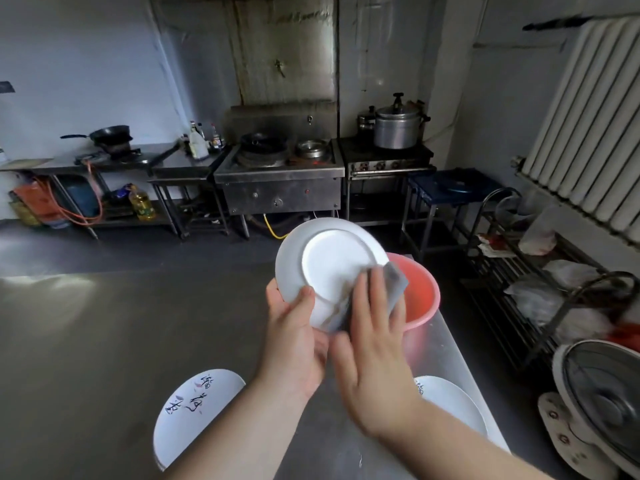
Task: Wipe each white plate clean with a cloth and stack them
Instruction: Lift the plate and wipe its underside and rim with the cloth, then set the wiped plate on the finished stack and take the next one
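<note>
Both hands were busy with one white plate (329, 261), held up above the steel table (86, 341) with its underside turned to the camera. The left hand (294, 341) gripped the plate at its near lower rim: the thumb (304, 296) lay curled over the back of the plate, and the other fingers were hidden behind it. The right hand (374, 348) had its fingers straight and close together, and it pressed a grey cloth (391, 285) flat against the lower right part of the plate. The cloth stuck out past the fingertips, on the right of the plate. Just behind the plate and the cloth stood a pink basin (420, 296) on the table.

Two more white plates lay on the near part of the table. The left plate (194, 414) carried handwritten marks in dark and reddish ink, but I could not read them. The right plate (450, 407) was partly covered by the right forearm, and only a small piece of writing showed at its rim, also not readable.
</note>
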Tool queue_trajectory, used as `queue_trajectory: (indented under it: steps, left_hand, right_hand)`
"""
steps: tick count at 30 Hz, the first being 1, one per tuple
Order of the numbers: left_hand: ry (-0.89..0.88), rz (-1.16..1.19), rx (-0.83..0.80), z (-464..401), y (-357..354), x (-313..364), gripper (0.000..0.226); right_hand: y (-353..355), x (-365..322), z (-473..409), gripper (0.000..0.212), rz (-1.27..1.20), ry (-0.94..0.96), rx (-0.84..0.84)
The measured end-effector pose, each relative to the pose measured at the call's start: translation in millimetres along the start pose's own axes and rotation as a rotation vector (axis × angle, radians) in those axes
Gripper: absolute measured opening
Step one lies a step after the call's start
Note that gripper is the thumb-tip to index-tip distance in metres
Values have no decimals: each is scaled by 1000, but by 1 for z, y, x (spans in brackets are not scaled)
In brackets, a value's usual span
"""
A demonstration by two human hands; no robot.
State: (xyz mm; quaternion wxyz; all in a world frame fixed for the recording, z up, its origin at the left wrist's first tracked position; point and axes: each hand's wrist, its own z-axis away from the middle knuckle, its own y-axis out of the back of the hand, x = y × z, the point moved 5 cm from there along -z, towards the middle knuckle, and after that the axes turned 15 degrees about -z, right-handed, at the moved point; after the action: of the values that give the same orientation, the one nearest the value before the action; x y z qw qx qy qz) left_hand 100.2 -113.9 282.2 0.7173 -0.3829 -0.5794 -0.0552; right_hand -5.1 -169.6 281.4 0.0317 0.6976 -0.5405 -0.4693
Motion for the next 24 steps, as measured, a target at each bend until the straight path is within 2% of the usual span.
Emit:
queue_trajectory:
  steps: [3,6,8,11,13,15,17,19,21,24]
  left_hand:
    - [75,-29,55,0,0,-13,28]
    - [138,-20,-2,6,-3,-26,29]
    - [145,6,-96,11,-8,-32,38]
    - [181,-30,-195,19,-12,-44,46]
    - [208,-98,-245,23,-11,-55,51]
    - [238,-146,-282,26,-8,-68,54]
    - [278,-164,-303,28,-5,-84,54]
    - [324,-200,-314,29,-1,-102,59]
    - [382,-242,-328,30,3,-122,62]
    - [479,-328,-382,34,4,-157,59]
  right_hand:
    - [-23,3,33,82,128,164,-162]
    - [-7,21,27,77,63,98,-95]
    - [16,41,18,71,-11,-9,41]
    - [50,77,14,69,-159,-262,135]
    - [71,97,20,53,-296,-417,175]
    - [88,116,32,32,-303,-536,174]
    - [102,137,49,43,-187,-624,125]
    - [109,154,69,53,-124,-730,8]
    - [109,170,93,51,-189,-851,-128]
    - [108,191,130,53,-360,-1056,-242]
